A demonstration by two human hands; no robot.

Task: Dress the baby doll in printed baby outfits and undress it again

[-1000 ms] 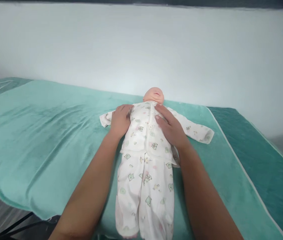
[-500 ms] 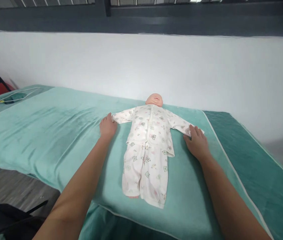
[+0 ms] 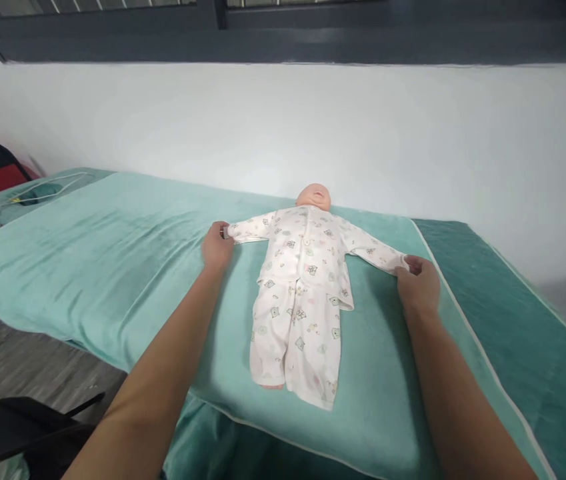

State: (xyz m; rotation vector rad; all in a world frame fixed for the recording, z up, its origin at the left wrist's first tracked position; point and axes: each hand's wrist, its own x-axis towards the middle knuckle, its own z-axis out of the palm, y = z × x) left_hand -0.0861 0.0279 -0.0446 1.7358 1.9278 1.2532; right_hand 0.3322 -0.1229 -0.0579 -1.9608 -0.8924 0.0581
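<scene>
A baby doll (image 3: 314, 196) lies on its back, its head toward the wall. It wears a white printed pajama top (image 3: 307, 247) and matching pajama pants (image 3: 295, 340), with a bit of foot showing at one pant leg. Both sleeves are spread out to the sides. My left hand (image 3: 218, 245) pinches the cuff of the sleeve on the left. On the other side, my right hand (image 3: 419, 280) has its fingers closed on the end of the right sleeve (image 3: 375, 253), which is pulled straight. The doll's hands are hidden.
A light green sheet (image 3: 163, 267) covers the bed, with a darker green cover (image 3: 513, 320) at the right. White cords (image 3: 57, 179) lie at the far left. Black chairs (image 3: 13, 427) stand at the left, and a white wall (image 3: 263, 127) runs behind.
My right hand has gone from lying over the right sleeve to pinching its cuff farther out, and the sleeve is straighter. My left hand now pinches the left cuff. The view has shifted slightly.
</scene>
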